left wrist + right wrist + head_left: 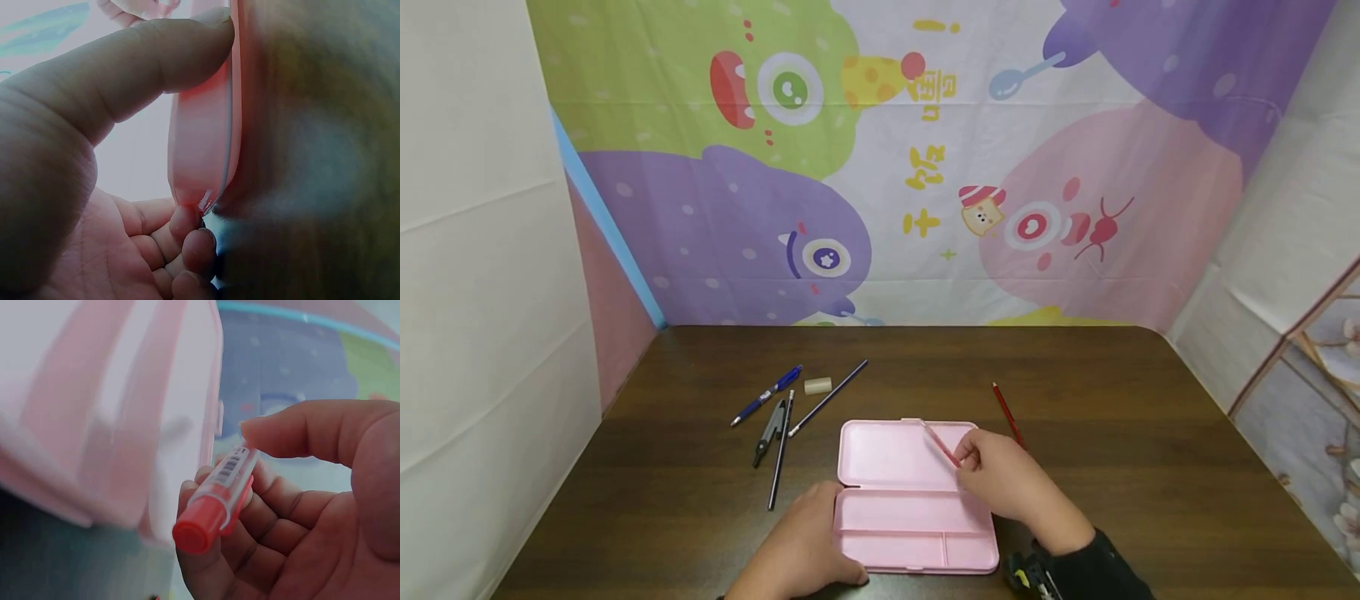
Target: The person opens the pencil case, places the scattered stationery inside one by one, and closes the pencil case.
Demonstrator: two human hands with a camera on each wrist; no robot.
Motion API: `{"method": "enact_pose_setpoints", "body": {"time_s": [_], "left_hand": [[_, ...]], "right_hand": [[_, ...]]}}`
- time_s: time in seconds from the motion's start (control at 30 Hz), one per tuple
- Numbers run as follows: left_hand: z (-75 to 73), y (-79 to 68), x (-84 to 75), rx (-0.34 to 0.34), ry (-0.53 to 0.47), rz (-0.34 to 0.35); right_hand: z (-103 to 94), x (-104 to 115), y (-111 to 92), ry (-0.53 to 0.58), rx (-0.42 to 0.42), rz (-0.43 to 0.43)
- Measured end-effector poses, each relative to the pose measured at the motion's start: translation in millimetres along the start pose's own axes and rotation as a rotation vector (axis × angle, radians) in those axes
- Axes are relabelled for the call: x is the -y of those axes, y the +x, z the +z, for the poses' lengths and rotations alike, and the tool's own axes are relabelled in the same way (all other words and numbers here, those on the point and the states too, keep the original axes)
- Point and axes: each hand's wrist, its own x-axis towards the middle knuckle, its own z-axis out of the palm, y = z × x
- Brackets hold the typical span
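Note:
An open pink pencil case lies on the table, its lid folded back to the far side. My left hand grips the case's left end, thumb at the near corner and fingers at the far one; the left wrist view shows the pink end wall between them. Over the case's right side, my right hand pinches a red pen between thumb and fingers. In the right wrist view the pen has a clear barrel, a barcode label and a red end. The case's compartments hold nothing visible.
Left of the case lie a blue pen, an eraser, a compass, a dark pencil and another dark pencil. A red pencil lies to the right, partly behind the right hand. A patterned cloth hangs behind the table.

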Motion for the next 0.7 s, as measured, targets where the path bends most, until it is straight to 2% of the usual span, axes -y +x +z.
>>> {"method": "enact_pose_setpoints", "body": {"time_s": [0.17, 0.4, 0.7], "left_hand": [[0.7, 0.9, -0.3, 0.016, -0.008, -0.004], [-0.2, 0.8, -0.6, 0.047, -0.038, -0.025], [-1.5, -0.6, 0.3, 0.016, -0.03, 0.004]], "right_hand": [[8.4, 15, 0, -0.134, -0.02, -0.114], [20.1, 33, -3, -0.268, -0.003, -0.203], [27.8, 43, -5, -0.536, 0.048, -0.425]]}}
